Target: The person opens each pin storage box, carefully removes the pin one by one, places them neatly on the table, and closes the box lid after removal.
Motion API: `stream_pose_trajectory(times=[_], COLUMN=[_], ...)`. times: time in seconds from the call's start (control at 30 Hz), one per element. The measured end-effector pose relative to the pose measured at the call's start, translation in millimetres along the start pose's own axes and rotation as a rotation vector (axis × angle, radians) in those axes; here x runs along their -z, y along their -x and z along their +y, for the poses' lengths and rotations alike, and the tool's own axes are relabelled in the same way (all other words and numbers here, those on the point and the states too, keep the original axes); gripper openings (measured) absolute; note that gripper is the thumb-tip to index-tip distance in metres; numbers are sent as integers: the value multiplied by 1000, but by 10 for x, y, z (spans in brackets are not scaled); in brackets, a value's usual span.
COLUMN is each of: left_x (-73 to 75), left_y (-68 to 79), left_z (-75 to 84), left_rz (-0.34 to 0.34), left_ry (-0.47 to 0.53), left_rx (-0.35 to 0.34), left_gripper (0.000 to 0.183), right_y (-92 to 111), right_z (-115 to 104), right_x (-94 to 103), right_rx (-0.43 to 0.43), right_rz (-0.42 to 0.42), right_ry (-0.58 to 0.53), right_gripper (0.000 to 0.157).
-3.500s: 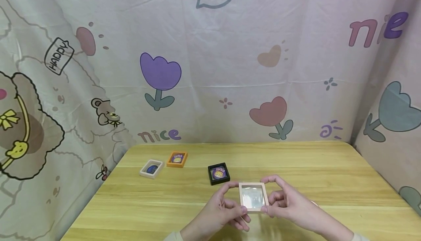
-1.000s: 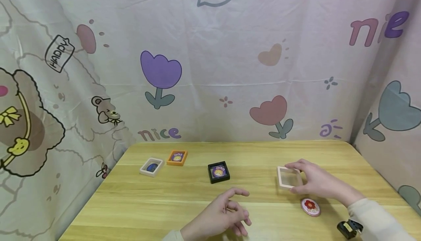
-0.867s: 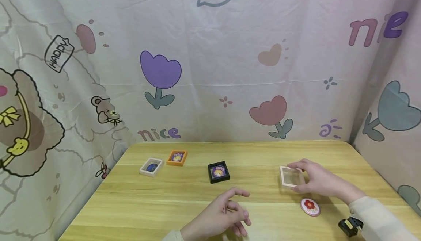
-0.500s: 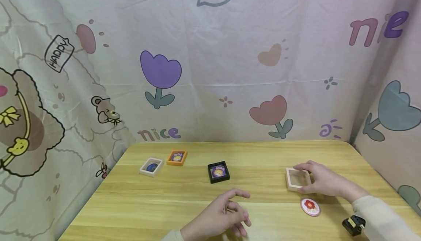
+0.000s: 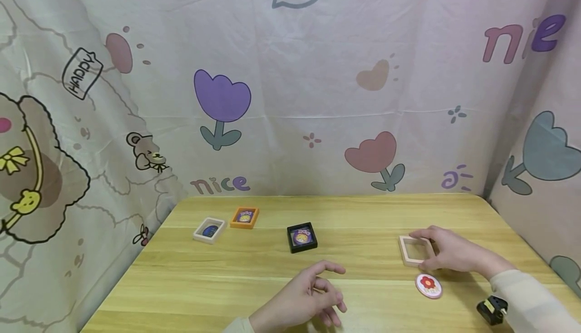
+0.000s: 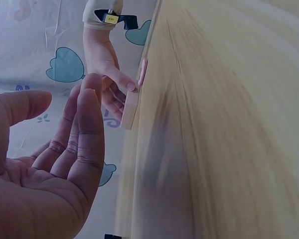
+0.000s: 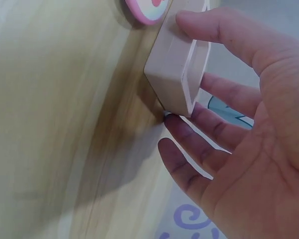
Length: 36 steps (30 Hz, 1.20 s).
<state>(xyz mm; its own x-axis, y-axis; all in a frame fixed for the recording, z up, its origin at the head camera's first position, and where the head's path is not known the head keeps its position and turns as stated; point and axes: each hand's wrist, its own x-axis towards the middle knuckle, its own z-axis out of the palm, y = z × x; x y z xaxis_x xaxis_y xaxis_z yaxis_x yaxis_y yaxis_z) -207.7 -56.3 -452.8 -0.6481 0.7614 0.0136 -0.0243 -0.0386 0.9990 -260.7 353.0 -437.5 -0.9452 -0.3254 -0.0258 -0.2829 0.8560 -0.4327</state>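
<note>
On the right side of the table my right hand [image 5: 454,252] holds a pale peach square display frame [image 5: 414,250] with a clear window, thumb on its near side and index finger at its far side. In the right wrist view the thumb lies along the top of the frame [image 7: 172,69], which is low at the wood; the other fingers spread around its edge. My left hand [image 5: 306,292] hovers at the table's front middle, fingers loosely bent with nothing between them. Just in front of the frame lies a round badge [image 5: 428,286] with a red flower.
A black frame [image 5: 301,237] with a purple badge stands mid-table. Farther left are an orange frame [image 5: 244,218] and a white frame [image 5: 209,230] holding a blue badge. A patterned curtain [image 5: 290,96] closes off the back and sides.
Earlier both hands held the peach frame at the front middle. The left hand has let go and stayed there; the right has carried the frame rightward and lowered it beside the flower badge.
</note>
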Motion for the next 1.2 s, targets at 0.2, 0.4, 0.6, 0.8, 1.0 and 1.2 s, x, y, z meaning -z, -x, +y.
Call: stream_pose_trajectory(times=[0.2,0.4,0.6,0.8,1.0,1.2], left_x=[-4,-4,5,-3,-2,-20], left_y=[1,5,8,11,17,17], left_z=[5,3,-2,-2,11,14], left_rz=[2,7,7,6,10,16], left_ry=[-2,-9,-20,-24,-32,-37], left_rx=[-1,2,6,3,10,15], left_gripper=[43,42,42,44,43,38], right_y=[3,10,18,19,32,40], right_z=[16,5,-1,13,11,9], right_x=[4,12,17,16,3,-9], right_rx=[-6,-3,11,14,48,59], right_rz=[-14,-20,-22,-30,-26,-27], right_ry=[-18,-33,-50,-59,-60,-69], right_gripper=[82,83,84,84,84,86])
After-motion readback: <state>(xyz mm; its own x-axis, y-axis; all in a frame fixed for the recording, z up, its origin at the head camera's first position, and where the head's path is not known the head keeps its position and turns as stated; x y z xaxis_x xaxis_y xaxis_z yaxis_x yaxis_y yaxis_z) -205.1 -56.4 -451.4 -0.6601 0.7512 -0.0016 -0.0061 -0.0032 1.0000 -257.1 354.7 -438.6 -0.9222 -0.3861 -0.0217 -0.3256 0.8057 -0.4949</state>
